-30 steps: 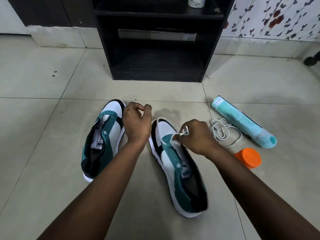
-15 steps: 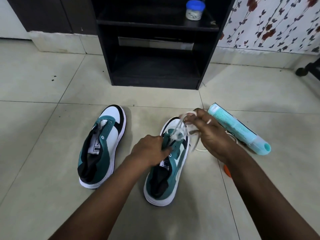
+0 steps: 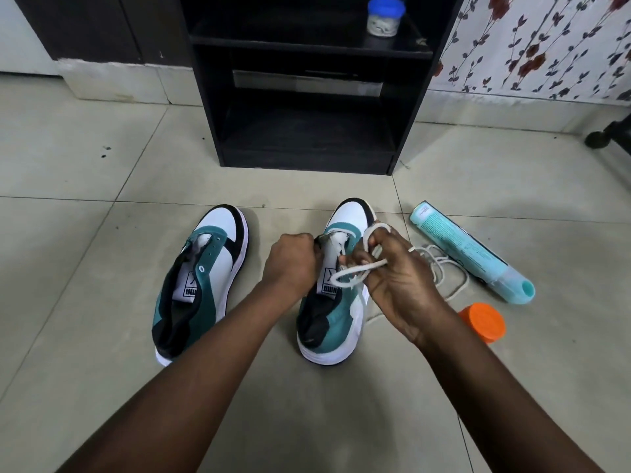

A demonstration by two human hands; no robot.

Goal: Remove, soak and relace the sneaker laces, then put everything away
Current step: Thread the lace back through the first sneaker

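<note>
Glossy floor tiles (image 3: 102, 165) – lace (image 3: 355, 271) prob. woven cotton.

Two sneakers stand on the floor, one left (image 3: 199, 281), one right (image 3: 336, 295). Two white laces: one in the hands (image 3: 355, 271), one loose (image 3: 447, 271). One tube (image 3: 467, 257), one orange lid (image 3: 483, 322), one jar (image 3: 384, 17) far on the shelf.

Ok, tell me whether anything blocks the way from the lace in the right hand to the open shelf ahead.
Nothing visible does. The right hand holds the lace above the right sneaker; bare floor lies before the shelf unit.
</note>
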